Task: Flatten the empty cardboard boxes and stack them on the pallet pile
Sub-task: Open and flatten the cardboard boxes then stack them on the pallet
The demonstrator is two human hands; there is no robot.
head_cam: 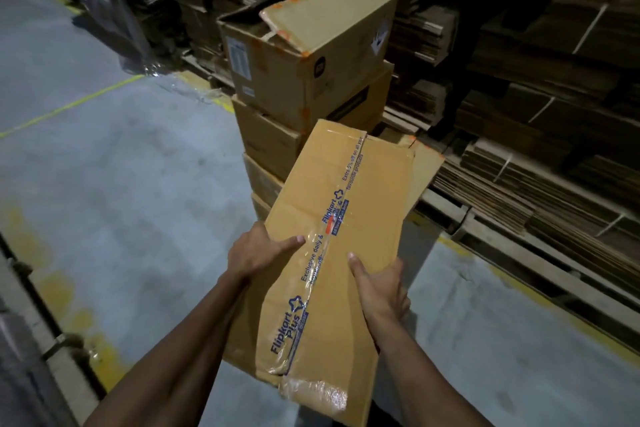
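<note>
I hold a long brown cardboard box (363,204) with printed clear tape down its middle, out in front of me above the floor. My left hand (258,253) grips its left edge, thumb lying on the top face. My right hand (379,282) grips its right edge, thumb on top and fingers under the box. The box looks partly collapsed, with a loose flap at its far right corner. Behind it stands a stack of unflattened boxes (311,73), the top one open with a bent flap.
Bundles of flattened cardboard (554,87) on wooden pallets (485,229) fill the right side and the back. Grey concrete floor (121,184) with yellow lines lies to the left. Plastic wrap (114,10) hangs at the back left. Another pallet edge (41,340) runs along the lower left.
</note>
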